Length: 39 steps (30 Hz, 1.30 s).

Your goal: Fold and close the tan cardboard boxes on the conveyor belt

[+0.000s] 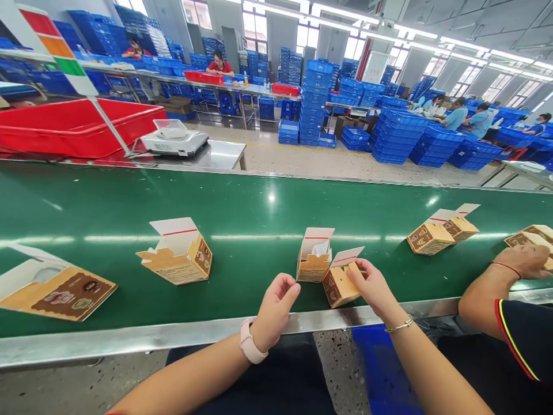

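Note:
My right hand [375,287] grips the right edge of a small brown-and-tan cardboard box [341,288] at the front of the green conveyor belt [242,202]. Its side flaps are folded in, and its white lid with a red strip stands up. Just behind it, to the left, an open cardboard box [313,268] has something whitish inside. Left of both boxes, my left hand [279,302] hovers near the belt's metal edge, fingers curled and thumb pressed against them, with nothing visible in it.
More open boxes lie to the left, one at mid-left [181,262] and one at far left [69,294]. Two flap-up boxes [432,237] stand to the right. A co-worker's hand [525,262] is over boxes at far right. Behind are a scale [175,140] and a red bin [82,135].

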### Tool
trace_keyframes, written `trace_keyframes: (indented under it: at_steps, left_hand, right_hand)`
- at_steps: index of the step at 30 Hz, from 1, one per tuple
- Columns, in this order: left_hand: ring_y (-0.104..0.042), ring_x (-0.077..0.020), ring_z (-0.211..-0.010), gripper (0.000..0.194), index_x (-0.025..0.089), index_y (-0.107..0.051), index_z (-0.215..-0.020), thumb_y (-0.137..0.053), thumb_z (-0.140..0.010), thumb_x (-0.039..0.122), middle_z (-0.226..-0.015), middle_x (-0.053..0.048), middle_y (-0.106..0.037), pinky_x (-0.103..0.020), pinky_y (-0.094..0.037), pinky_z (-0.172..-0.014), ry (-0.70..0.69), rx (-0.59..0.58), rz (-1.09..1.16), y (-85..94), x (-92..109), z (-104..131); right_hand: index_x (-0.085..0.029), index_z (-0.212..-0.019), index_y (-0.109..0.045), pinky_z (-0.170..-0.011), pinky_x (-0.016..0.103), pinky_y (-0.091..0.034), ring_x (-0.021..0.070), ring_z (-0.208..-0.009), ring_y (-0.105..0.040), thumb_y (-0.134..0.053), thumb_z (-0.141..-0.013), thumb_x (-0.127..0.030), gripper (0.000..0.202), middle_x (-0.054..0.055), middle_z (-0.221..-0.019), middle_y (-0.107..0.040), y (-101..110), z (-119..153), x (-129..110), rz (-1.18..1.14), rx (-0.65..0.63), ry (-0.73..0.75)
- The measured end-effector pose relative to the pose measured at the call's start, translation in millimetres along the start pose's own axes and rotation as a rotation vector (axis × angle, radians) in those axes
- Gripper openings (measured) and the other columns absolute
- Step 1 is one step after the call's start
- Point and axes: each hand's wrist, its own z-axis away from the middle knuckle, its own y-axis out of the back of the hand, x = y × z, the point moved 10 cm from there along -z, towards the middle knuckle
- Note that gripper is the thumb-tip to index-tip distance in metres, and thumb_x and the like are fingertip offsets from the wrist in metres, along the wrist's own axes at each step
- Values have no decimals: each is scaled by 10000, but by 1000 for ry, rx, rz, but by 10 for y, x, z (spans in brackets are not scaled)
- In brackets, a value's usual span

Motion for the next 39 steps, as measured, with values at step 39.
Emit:
trace_keyframes:
  at_steps: [39]
  left_hand:
    - [-469, -345, -1179, 390, 228, -601, -1249, -421, -929, 358, -1287, -93, -627, -463, -331, -831, -950, -414, -920, -1410, 158, -484]
  right_hand:
    - [-276, -1004, -715, -1063, 509, -342, 286, -1090, -572, -549, -855, -639, 427, 65, -1086, -670, 2, -71, -499, 465, -145, 802]
